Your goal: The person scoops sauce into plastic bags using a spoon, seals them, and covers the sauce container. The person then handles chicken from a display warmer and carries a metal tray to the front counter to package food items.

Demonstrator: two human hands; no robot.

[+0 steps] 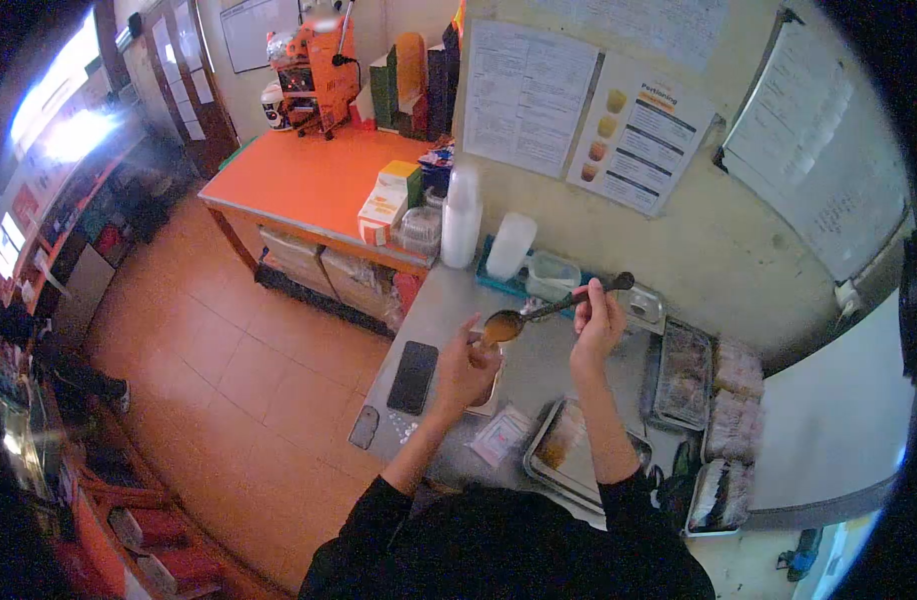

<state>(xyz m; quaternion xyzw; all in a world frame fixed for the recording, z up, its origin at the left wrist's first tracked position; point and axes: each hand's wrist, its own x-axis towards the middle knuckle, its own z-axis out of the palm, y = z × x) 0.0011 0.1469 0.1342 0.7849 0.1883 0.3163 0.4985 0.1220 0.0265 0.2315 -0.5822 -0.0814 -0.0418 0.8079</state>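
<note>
A dark ladle (554,309) slants across the metal worktop, its handle in my right hand (600,325), whose fingers are closed round it. Orange-brown food fills its bowl, which tilts over my left hand (465,372). The fingers of my left hand are curled round something small under the ladle's bowl, mostly hidden. Beneath that hand a pale-rimmed container (494,395) shows in part. To the left lies a black phone (414,377). A metal tray (569,452) with some brownish food is near my right forearm, and a small clear packet (501,436) lies beside it.
Along the wall stand stacked white cups (462,220), a translucent container (513,246) and a clear tub (554,276). Filled trays (683,375) and bagged packs (735,425) line the right side. An orange table (299,185) with cartons is at the back left.
</note>
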